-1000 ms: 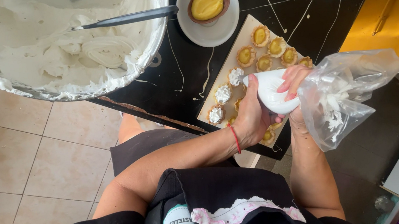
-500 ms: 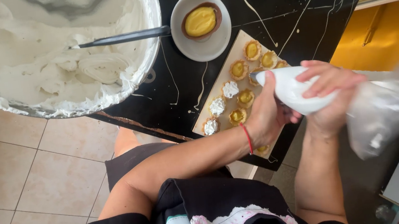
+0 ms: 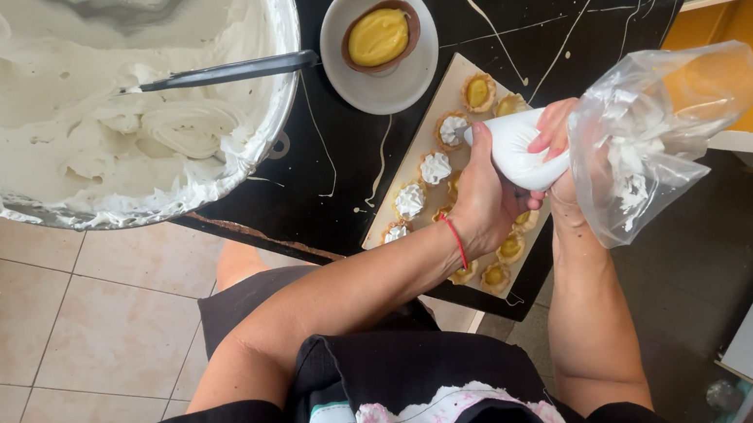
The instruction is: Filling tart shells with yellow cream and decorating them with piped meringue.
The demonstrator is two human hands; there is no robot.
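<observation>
The left hand (image 3: 483,201) was clenched around the lower front of the piping bag (image 3: 525,151), its fingers (image 3: 483,142) wrapped beside the tip, which pointed down at a cream-topped tartlet (image 3: 452,129) on the board (image 3: 407,148). The right hand (image 3: 560,151) gripped the bag's white filled bulge from behind, fingers pressed into it, with the loose clear plastic flaring out past them. The board lay on the black counter (image 3: 341,167), near the large bowl of cream (image 3: 87,105).
</observation>
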